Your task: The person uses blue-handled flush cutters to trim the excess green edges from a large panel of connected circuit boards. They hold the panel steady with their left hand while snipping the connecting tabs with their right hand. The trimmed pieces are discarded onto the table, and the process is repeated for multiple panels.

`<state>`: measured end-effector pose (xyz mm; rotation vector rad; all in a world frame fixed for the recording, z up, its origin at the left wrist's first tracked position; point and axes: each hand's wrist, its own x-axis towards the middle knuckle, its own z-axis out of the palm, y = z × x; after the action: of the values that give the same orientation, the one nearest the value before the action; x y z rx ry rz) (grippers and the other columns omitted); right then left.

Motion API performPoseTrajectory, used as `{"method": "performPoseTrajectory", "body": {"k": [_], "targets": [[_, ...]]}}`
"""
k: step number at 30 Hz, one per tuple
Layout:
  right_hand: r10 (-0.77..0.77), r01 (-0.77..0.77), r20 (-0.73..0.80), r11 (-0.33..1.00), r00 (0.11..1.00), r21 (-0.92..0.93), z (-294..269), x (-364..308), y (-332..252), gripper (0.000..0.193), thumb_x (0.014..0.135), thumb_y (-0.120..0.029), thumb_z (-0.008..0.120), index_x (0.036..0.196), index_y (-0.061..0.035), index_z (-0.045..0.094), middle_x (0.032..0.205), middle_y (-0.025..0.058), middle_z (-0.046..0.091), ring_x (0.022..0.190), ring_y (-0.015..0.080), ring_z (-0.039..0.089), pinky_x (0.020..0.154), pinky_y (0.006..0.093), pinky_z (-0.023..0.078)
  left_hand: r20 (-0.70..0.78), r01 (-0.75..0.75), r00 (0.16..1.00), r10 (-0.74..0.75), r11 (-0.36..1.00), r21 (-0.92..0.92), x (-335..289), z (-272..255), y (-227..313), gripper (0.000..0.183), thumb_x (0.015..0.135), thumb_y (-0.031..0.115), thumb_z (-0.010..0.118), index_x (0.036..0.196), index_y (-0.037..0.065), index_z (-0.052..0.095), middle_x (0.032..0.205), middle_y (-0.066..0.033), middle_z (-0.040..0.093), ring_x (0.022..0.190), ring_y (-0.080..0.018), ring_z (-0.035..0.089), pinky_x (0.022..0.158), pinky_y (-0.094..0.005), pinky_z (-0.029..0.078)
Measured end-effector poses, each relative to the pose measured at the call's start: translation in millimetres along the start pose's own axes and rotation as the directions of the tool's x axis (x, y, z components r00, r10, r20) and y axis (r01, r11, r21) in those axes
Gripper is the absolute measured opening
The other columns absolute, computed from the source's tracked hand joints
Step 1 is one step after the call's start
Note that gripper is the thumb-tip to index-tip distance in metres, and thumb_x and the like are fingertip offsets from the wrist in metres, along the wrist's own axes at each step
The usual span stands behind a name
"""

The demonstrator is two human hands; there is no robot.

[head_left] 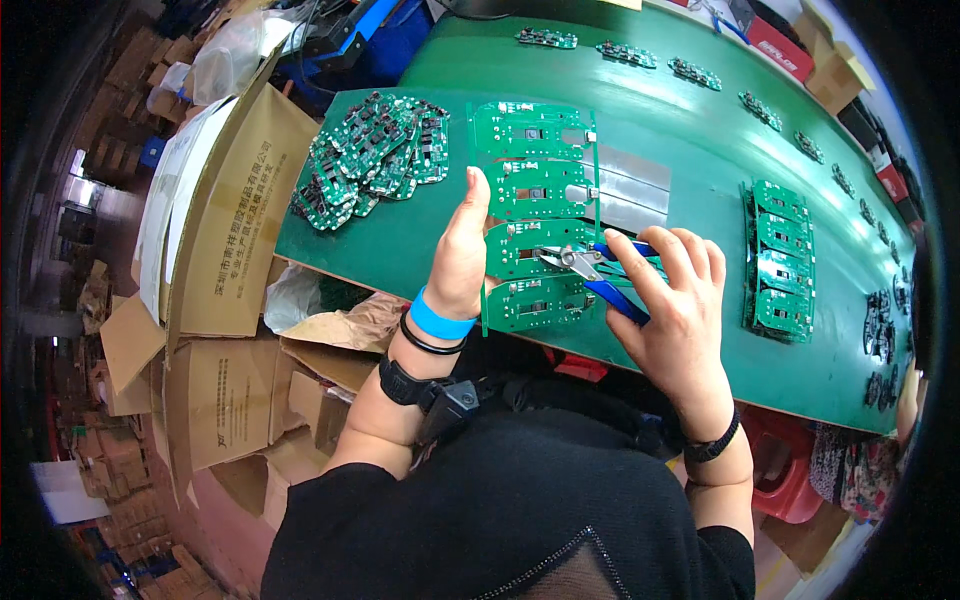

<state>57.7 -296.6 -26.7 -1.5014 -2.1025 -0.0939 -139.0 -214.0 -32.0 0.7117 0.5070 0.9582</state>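
Note:
A green circuit board panel (pixel 535 195), made of several joined boards, lies in front of me near the table's front edge. At its left edge, my left hand (pixel 464 250) grips it, thumb pointing up and the fingers mostly hidden under the panel. My right hand (pixel 672 300) is closed around the blue handles of a pair of cutting pliers (pixel 578 260). Their metal jaws reach left over the lower part of the panel; whether they touch it I cannot tell. A grey metallic plate or sheet (pixel 640 185) lies just right of the panel.
A heap of small populated boards (pixel 375 155) sits to the left on the green table (pixel 690 140). More panels are stacked (pixel 782 265) at right, beyond my right hand. Single boards (pixel 695 73) line the far side. An open cardboard box (pixel 240 215) stands against the table's left end.

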Motion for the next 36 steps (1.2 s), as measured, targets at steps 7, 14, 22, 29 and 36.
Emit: {"method": "performPoseTrajectory", "body": {"k": [7, 14, 22, 29, 36], "targets": [[-0.019, 0.020, 0.012, 0.999, 1.000, -0.036, -2.7, 2.3, -1.1, 0.069, 0.058, -0.018, 0.078, 0.123, -0.0149, 0.059, 0.111, 0.0094, 0.054, 0.106, 0.0283, 0.050, 0.093, 0.0440, 0.035, -0.003, -0.014, 1.000, 0.015, 0.997, 0.081, -0.3, -2.3, -1.0, 0.064, 0.101, 0.054, 0.024, 0.139, 0.005, 0.039, 0.130, -0.0188, 0.054, 0.110, -0.0321, 0.061, 0.090, -0.0465, 0.054], [-0.017, 0.018, 0.020, 0.999, 1.000, -0.050, 3.2, -0.6, 1.0, 0.069, 0.058, -0.018, 0.079, 0.123, -0.0154, 0.059, 0.110, 0.0084, 0.054, 0.106, 0.0269, 0.051, 0.092, 0.0433, 0.035, 0.001, 0.014, 1.000, -0.014, 1.000, 0.005, 0.5, -1.7, 0.4, 0.060, 0.103, 0.049, 0.022, 0.136, 0.003, 0.042, 0.124, -0.0154, 0.058, 0.106, -0.0250, 0.064, 0.086, -0.0388, 0.057], [-0.053, 0.052, -0.017, 0.996, 0.998, -0.068, 3.1, 0.5, 2.7, 0.068, 0.057, -0.019, 0.080, 0.122, -0.0171, 0.060, 0.104, 0.0065, 0.055, 0.098, 0.0251, 0.053, 0.087, 0.0417, 0.038, -0.009, 0.005, 1.000, -0.005, 1.000, 0.005, 1.4, -3.4, -0.2, 0.060, 0.103, 0.050, 0.023, 0.136, 0.004, 0.043, 0.124, -0.0150, 0.058, 0.106, -0.0251, 0.064, 0.086, -0.0390, 0.057], [0.019, -0.014, -0.141, 0.999, 0.990, 0.036, 4.1, 1.4, 10.6, 0.059, 0.058, -0.015, 0.076, 0.116, -0.0152, 0.066, 0.096, 0.0067, 0.057, 0.089, 0.0246, 0.055, 0.081, 0.0396, 0.040, -0.036, 0.026, 0.999, -0.023, 0.997, 0.077, -0.5, -11.4, -0.2, 0.069, 0.100, 0.057, 0.022, 0.141, 0.004, 0.037, 0.134, -0.0205, 0.051, 0.112, -0.0357, 0.059, 0.091, -0.0501, 0.053], [0.181, -0.176, -0.189, 0.983, 0.965, 0.043, 4.1, -3.5, 30.8, 0.050, 0.060, -0.013, 0.074, 0.110, -0.0115, 0.068, 0.093, 0.0080, 0.058, 0.087, 0.0257, 0.055, 0.077, 0.0378, 0.041, 0.202, 0.233, 0.968, -0.148, 0.828, -0.510, -3.6, -40.2, -3.5, 0.073, 0.099, 0.058, 0.016, 0.150, 0.007, 0.019, 0.148, -0.0276, 0.030, 0.112, -0.0427, 0.057, 0.084, -0.0514, 0.057]]}}
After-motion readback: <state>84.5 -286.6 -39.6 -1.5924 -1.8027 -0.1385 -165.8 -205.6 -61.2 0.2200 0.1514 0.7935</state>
